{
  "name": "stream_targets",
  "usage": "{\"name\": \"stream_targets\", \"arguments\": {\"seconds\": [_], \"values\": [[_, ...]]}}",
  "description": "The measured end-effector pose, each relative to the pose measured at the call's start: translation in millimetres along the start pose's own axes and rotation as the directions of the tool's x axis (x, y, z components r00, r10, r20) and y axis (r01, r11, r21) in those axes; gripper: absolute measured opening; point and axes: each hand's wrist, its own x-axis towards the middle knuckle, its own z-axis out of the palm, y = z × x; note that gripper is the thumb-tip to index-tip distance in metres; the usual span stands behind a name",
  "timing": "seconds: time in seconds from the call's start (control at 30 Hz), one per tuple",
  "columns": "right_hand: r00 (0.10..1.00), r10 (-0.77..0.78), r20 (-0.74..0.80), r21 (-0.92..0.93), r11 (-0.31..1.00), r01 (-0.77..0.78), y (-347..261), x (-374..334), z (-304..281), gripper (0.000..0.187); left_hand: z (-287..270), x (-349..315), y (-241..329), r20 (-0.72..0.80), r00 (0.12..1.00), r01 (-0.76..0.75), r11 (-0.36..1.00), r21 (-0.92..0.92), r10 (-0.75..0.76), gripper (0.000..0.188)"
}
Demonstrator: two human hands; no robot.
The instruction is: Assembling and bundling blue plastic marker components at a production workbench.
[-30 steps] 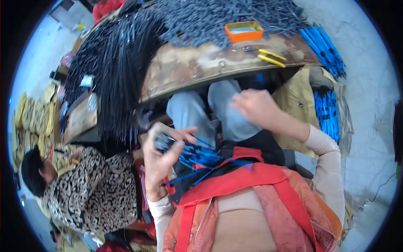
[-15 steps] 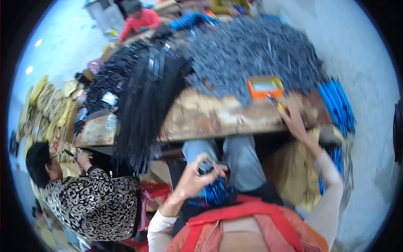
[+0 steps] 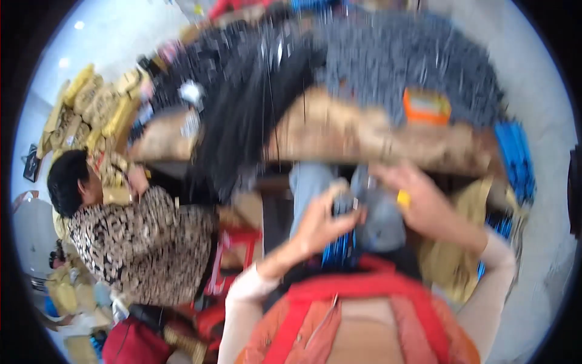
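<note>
Over my lap, my left hand (image 3: 324, 221) is closed around a bundle of thin strips. The bundle's dark round end pokes up between thumb and fingers, and its shiny blue strips (image 3: 339, 250) hang below the hand. My right hand (image 3: 418, 197) is just right of it, in front of the table edge, its fingers pointing toward the bundle and smeared by motion. Tucked in its palm is a slim tool with a yellow handle (image 3: 403, 198); the rest of the tool is hidden. The two hands are close but look apart.
The wooden table (image 3: 357, 136) bears a heap of grey strips (image 3: 418, 60), long black strips (image 3: 254, 121) draped over its edge, and an orange box (image 3: 427, 107). Blue bundles (image 3: 515, 161) lie at the right end. A co-worker in a patterned top (image 3: 139, 242) sits at left.
My right hand has come back from beside the orange box toward my left hand, carrying the yellow-handled tool. The whole view has shifted, so the table sits higher and further right.
</note>
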Motion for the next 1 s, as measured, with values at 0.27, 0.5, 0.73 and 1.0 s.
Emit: {"name": "stream_targets", "arguments": {"seconds": [0.27, 0.5, 0.73, 1.0], "values": [[0.981, -0.181, -0.066, -0.364, 0.92, 0.145, -15.8, 6.1, 22.7, 0.064, -8.7, -13.7, -4.1, -0.085, 0.996, -0.005, 0.981, -0.195, -0.012, 0.01], [0.937, -0.345, -0.061, -0.663, 0.716, 0.22, -26.0, 5.9, 23.1, 0.06, -6.0, -27.7, -6.6, -0.1, 0.995, -0.008, 0.983, -0.186, -0.011, 0.01], [0.898, -0.425, -0.116, -0.807, 0.567, 0.165, -15.8, 7.3, 31.5, 0.064, -5.8, -25.8, -10.6, -0.118, 0.993, 0.006, 0.98, -0.201, -0.031, 0.01], [0.91, -0.412, 0.049, -0.698, 0.637, 0.326, -11.6, 0.5, -0.1, 0.053, -5.4, -20.5, 0.5, -0.041, 0.999, 0.025, 0.993, -0.115, -0.03, 0.011]]}}
